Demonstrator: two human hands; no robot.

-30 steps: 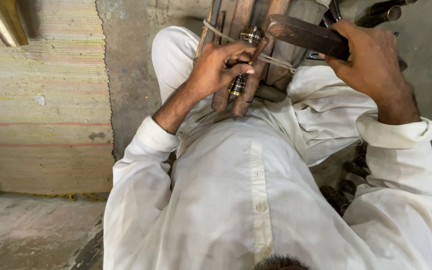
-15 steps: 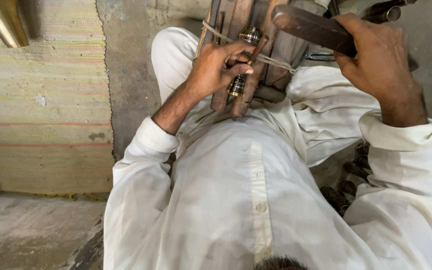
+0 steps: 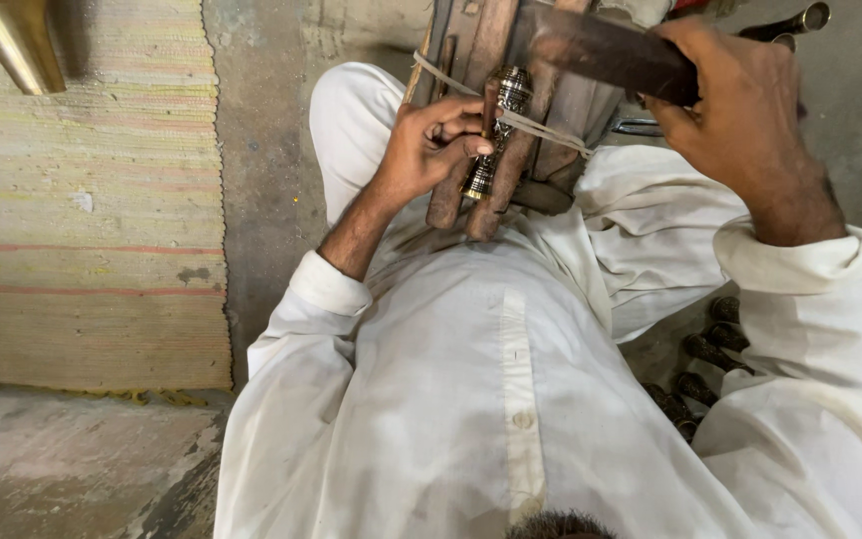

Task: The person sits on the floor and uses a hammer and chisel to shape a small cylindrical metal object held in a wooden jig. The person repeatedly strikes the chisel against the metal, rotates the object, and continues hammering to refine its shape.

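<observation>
Seated person in white, both hands at a wooden frame.

Nearest: dark handles [image 3: 700,349] on the floor beside the right sleeve. Left hand [image 3: 429,150] pinches a ribbed metal piece [image 3: 496,125] against the frame's wooden bars [image 3: 511,170], under a taut cord [image 3: 541,132]. Farther: right hand [image 3: 740,120] clenched around a flat dark bar [image 3: 601,50]. Woven mat [image 3: 92,200] off left.

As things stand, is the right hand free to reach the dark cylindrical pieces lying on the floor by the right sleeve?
Probably not at once: the right hand is raised and closed on a dark flat metal tool. The dark cylindrical pieces lie unobstructed beside the white sleeve.
</observation>
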